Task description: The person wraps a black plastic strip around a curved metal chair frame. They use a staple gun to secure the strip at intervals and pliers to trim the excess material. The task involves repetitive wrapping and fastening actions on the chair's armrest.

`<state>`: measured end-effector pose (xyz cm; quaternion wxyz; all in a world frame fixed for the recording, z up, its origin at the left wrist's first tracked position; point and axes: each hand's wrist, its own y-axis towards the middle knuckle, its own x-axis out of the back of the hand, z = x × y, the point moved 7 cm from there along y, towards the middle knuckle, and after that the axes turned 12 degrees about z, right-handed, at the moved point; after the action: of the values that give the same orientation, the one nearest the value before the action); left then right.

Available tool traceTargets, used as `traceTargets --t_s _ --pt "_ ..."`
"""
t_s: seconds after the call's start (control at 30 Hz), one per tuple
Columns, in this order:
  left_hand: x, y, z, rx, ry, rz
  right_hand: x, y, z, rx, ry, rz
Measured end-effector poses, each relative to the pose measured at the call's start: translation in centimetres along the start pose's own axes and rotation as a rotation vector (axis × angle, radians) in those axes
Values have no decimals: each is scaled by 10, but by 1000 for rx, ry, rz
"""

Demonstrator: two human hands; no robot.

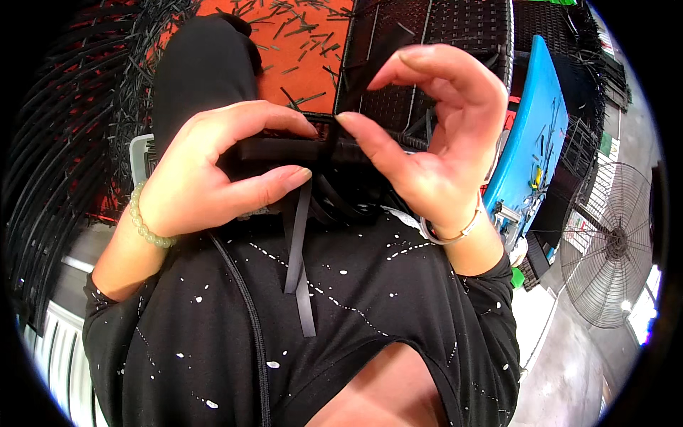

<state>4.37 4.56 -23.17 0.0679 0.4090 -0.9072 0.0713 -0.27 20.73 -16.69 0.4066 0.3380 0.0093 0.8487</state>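
My left hand (192, 167) curves around a padded black rail (274, 149) of a woven piece on my lap, fingers on top and thumb below. Under that thumb, two flat grey-black strips (299, 263) hang down over my shirt. My right hand (445, 132) is at the rail's right part, thumb and forefinger apart. Its thumb tip is close to the rail, and the forefinger is slightly blurred. A dark flat strip (377, 60) rises between these two, its end pointing up and right. Whether the forefinger touches it, I cannot tell.
Black woven wicker panels (455, 35) stand ahead. Cut strip scraps litter an orange surface (299, 53). To the right are a blue tabletop (530, 135) with small tools and a large wire-caged fan (615, 242). Bundles of black strips (64, 142) fill the left side.
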Motion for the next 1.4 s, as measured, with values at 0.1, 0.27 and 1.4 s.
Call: traceTargets --t_s 0.1,0.27,1.4 --pt "-2 0 5 98 -167 -12 -4 7 16 169 -300 221" --pt "-8 2 16 235 -257 -44 -3 15 -5 184 -481 341" --pt "-20 49 -54 52 -236 120 -26 -42 -34 -266 -404 613"
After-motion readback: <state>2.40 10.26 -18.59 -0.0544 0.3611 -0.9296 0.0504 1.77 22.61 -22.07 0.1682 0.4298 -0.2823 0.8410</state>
